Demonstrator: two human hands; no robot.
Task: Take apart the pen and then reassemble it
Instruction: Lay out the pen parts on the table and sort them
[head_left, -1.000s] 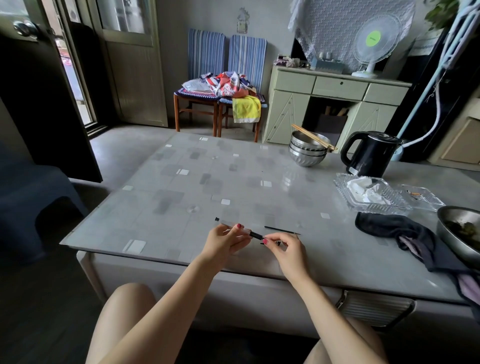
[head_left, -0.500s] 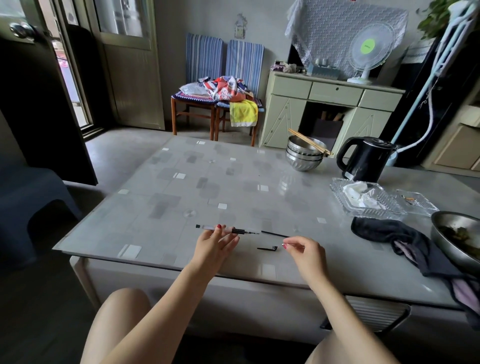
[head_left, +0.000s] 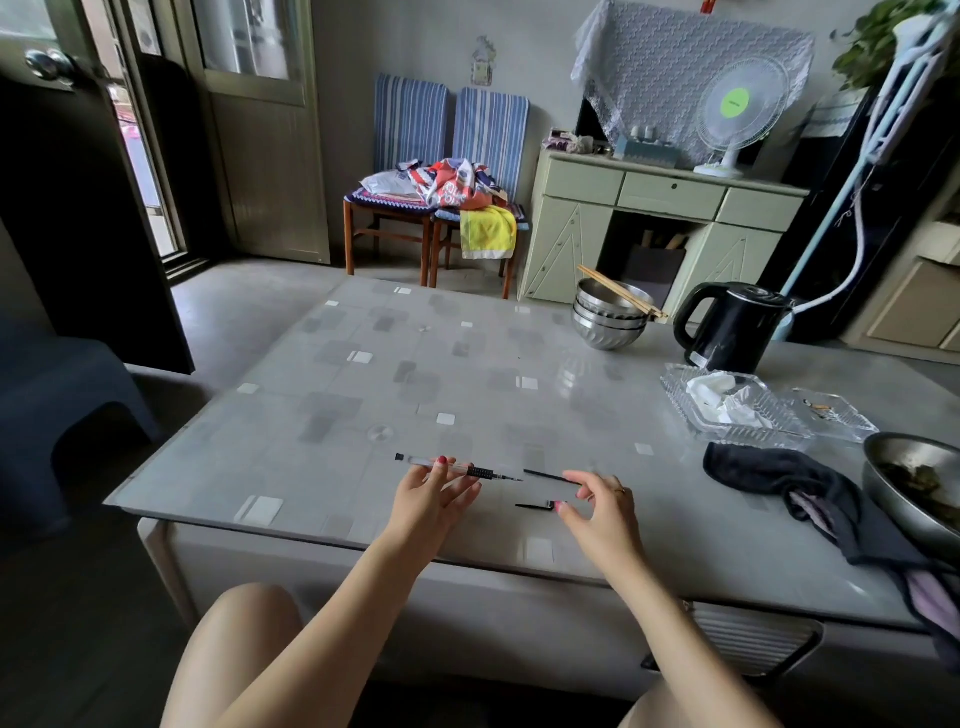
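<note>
Head view, lower centre of the frame: the left hand (head_left: 434, 496) lies with its fingers loosely spread over the pen barrel (head_left: 447, 467), fingertips resting on the clear tube; whether it pinches the barrel or only steadies it against the table (head_left: 363, 395) I cannot tell. The barrel runs roughly level across the frame, its black end plug pointing toward the left edge and its dark ribbed grip and fine tip poking out to the right of the fingers. Just right of that tip, apart from it, a thin black rod (head_left: 550, 476), probably the refill, lies on the table, its far end passing behind the right hand (head_left: 602, 506). That hand is cupped with thumb and fingers apart, closed on nothing, its thumb tip touching or nearly touching a small black cap piece (head_left: 535, 505) that rests on the table below the rod. Judging by these loose parts, the taking-apart looks partly or mostly done, while reassembly has not visibly begun: rod and cap are both off the barrel. Further out, a dark cloth (head_left: 769, 473) sits at the right, with a glass tray (head_left: 675, 387), a black kettle (head_left: 732, 327) and stacked steel bowls (head_left: 608, 317) toward the upper right.
</note>
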